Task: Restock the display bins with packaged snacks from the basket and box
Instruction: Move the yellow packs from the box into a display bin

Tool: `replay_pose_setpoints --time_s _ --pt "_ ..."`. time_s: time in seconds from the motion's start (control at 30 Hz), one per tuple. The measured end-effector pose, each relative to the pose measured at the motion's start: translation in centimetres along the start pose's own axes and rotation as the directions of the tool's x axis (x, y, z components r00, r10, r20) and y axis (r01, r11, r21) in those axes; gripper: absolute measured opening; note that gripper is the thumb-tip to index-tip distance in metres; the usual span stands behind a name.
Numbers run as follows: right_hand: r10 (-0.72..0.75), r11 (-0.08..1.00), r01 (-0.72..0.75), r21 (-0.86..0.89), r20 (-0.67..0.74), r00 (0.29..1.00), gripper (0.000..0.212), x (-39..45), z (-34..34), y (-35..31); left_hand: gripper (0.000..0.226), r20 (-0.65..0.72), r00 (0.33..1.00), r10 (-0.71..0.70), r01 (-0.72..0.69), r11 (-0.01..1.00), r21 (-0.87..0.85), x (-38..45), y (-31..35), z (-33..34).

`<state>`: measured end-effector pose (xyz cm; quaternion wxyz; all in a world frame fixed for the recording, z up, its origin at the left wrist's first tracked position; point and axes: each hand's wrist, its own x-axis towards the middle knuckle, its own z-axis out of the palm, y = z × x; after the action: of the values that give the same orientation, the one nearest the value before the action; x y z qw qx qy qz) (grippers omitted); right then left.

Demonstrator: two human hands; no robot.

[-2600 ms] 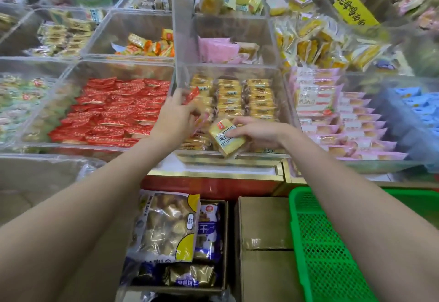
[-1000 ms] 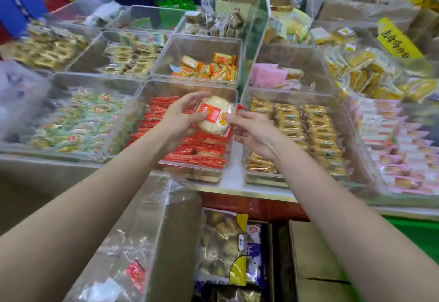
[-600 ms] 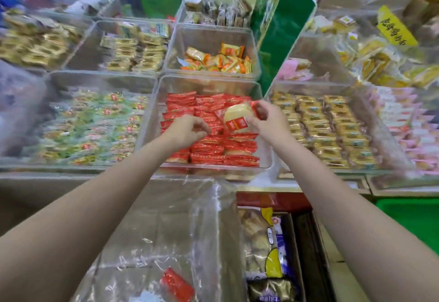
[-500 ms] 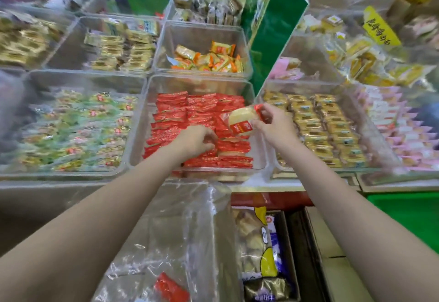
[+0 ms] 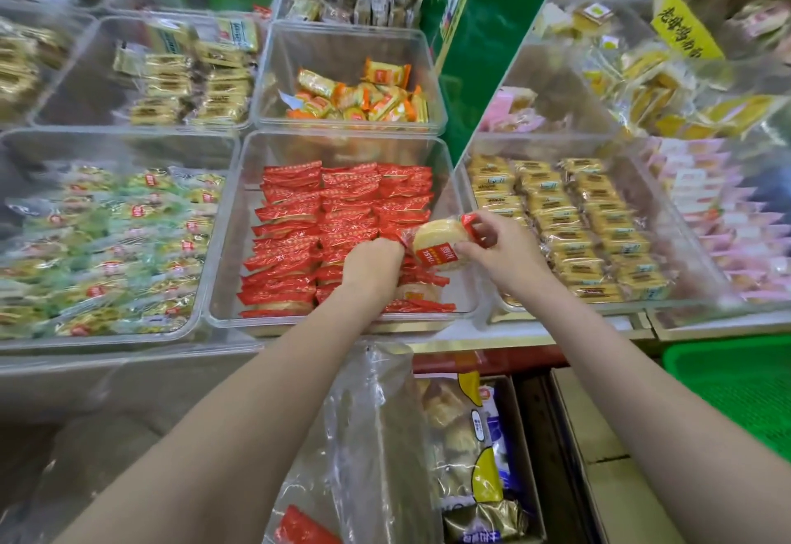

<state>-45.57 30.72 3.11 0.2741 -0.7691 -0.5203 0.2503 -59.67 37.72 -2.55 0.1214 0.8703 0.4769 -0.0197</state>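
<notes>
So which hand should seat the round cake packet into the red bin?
Right. The right hand already pinches the cake packet over the red-packet bin; the left hand is down among the packets.

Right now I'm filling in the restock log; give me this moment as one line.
phase: placing | right hand: holds round cake packet | left hand: on red packets | target: red-packet bin
</notes>
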Motion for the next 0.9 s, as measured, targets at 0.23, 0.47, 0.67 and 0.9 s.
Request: replay_pose_setpoints --time_s 0.23,0.47,0.67,0.9 --pt "-0.029 1.0 0.029 -0.009 -0.019 0.999 0.025 0.2 0.2 -0.1 0.017 0.127 0.991 0.053 -0.014 0.957 -0.29 1.1 -2.5 -1.3" --pt "-0.086 0.996 0.085 -0.016 -0.039 0.996 0.01 1.1 0.4 -0.3 0.019 0.039 0.999 -0.006 0.021 0.914 -0.406 1.4 -5.7 -2.2" --pt "-0.114 0.989 0.114 -0.099 0.002 0.993 0.014 0.6 0.3 0.6 0.042 0.183 0.961 0.205 -0.194 0.978 -0.076 1.8 -2.4 0.4" --pt "-0.108 0.988 0.106 0.112 0.013 0.994 0.014 0.7 0.6 -0.3 0.015 0.165 0.961 0.224 -0.154 0.921 -0.357 0.5 -7.3 -3.6"
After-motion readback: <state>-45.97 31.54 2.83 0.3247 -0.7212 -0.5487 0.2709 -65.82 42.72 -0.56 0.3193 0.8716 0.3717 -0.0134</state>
